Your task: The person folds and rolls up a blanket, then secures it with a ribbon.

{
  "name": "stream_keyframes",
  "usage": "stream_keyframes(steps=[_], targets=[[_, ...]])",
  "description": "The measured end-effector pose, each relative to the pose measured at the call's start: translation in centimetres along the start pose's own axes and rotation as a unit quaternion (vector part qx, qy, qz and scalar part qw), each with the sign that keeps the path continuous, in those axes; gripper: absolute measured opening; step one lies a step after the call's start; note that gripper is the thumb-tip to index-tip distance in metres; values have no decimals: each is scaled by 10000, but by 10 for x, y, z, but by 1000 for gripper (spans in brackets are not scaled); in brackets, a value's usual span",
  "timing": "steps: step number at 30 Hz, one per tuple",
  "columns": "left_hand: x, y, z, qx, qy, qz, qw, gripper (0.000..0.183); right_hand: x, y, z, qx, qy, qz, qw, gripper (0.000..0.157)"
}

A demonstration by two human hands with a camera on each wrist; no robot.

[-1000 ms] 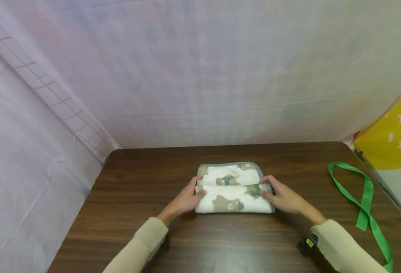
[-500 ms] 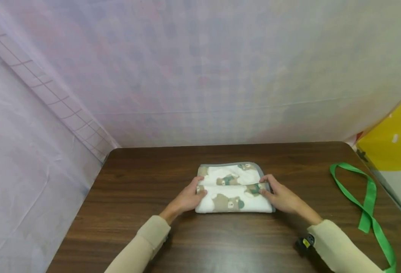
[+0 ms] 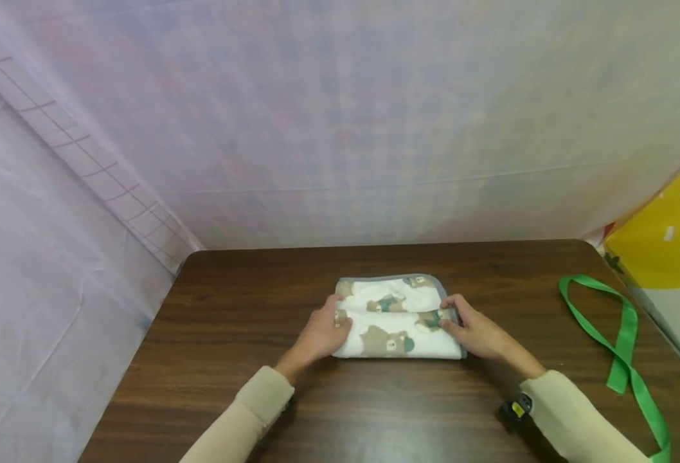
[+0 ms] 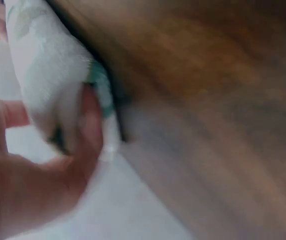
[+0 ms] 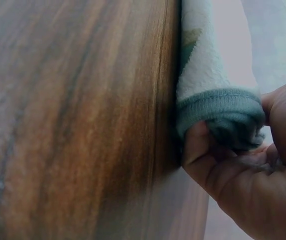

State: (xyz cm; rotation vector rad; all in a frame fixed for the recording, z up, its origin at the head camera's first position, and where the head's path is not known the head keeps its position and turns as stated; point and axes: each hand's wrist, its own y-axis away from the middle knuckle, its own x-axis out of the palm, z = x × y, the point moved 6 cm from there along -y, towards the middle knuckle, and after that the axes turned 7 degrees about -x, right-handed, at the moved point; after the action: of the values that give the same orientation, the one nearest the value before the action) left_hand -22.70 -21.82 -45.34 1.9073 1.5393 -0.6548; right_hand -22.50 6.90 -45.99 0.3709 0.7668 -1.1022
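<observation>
On the dark wood-grain worktop (image 3: 247, 302), central: soft white bear-printed cloth with grey edging (image 3: 398, 337), near half thick and apparently rolled, far half flat. Left grip (image 3: 319, 333) grasps its left end; right grip (image 3: 480, 329) grasps its right end, grey layers bunched inside. Judgement: turn both ends at one pace, lightly taut — uneven turning could skew the roll. Long green fabric ribbon (image 3: 626, 334) lies looped at right, well apart — no obstacle. Small black wrist unit (image 3: 516, 409) below the cream right cuff (image 3: 536, 386) might drag.
</observation>
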Motion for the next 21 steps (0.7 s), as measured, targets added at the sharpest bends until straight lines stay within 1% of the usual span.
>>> stream_keyframes(steps=[1, 2, 3, 5, 6, 8, 10, 12, 14, 17, 21], targets=[[-1, 2, -5, 199, -357, -235, 9989, 53, 0, 0, 0, -4, -2, -10, 10000, 30], [-2, 5, -11, 408, -715, -461, 9955, 52, 0, 0, 0, -3, -1, -3, 10000, 30], [-2, 8, -18, 667, -1061, -674, 9898, 51, 0, 0, 0, -4, -5, -1, 10000, 30], [1, 14, -30, 1228, -1652, -980, 9737, 48, 0, 0, -1, 8, -10, -4, 10000, 30], [4, 17, -36, 1546, -1818, -1011, 9658, 47, 1, 0, -1, 18, -9, -2, 10000, 30], [12, 23, -44, 2039, -2050, -871, 9533, 46, 1, -1, -1, 40, -3, -9, 10000, 30], [21, 27, -47, 2336, -2215, -591, 9449, 47, 1, -1, -1, 70, -18, -14, 10000, 29], [29, 28, -46, 2380, -2394, -286, 9409, 50, 2, -2, 0, 105, -20, -18, 9999, 29], [34, 28, -42, 2274, -2625, -69, 9377, 56, 3, -2, 1, 137, -27, -23, 9999, 30], [38, 27, -35, 2062, -2850, 239, 9358, 65, 3, -2, 1, 217, -36, -40, 9998, 31], [43, 27, -28, 1937, -2981, 640, 9325, 75, 1, 0, 1, 286, -52, -59, 9996, 33]])
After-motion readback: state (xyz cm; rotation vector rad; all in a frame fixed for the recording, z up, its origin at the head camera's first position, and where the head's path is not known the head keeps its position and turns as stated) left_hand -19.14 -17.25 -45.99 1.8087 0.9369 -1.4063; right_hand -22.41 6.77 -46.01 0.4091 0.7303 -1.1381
